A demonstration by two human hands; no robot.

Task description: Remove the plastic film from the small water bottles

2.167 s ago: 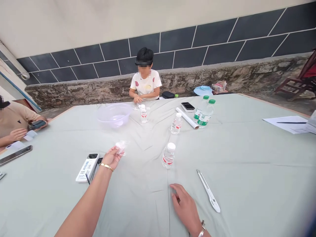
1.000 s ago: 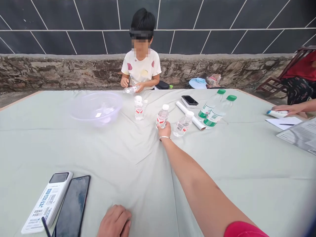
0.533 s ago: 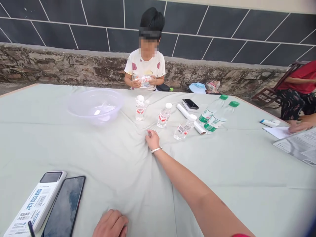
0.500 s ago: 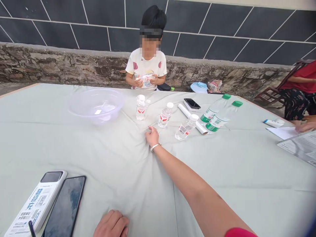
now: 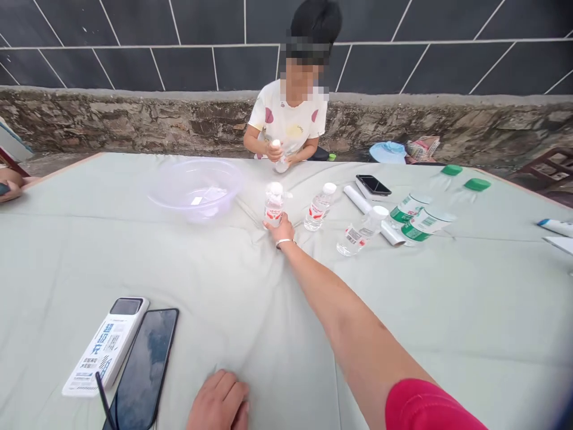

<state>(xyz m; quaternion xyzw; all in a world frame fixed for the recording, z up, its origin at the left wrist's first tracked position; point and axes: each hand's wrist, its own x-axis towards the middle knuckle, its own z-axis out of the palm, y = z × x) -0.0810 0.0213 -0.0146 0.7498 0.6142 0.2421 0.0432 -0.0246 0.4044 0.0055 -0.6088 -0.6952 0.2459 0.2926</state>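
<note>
Cloth-covered tabletop (image 5: 403, 322), dark-tiled wall (image 5: 183, 68) behind. White-capped bottles (image 5: 320, 207): four; three on cloth, one held by the person opposite (image 5: 293, 128). Gripped bottle (image 5: 273, 204): toward far edge, upright, long axis vertical, cap up; right hand's (image 5: 281, 229) fingers grasp its lower part. Green-capped bottles (image 5: 427, 222): two, toward far right corner. Basin (image 5: 166, 200): one, near far edge. Left hand (image 5: 219, 400): near edge, fingers bent, grip cannot be told.
</note>
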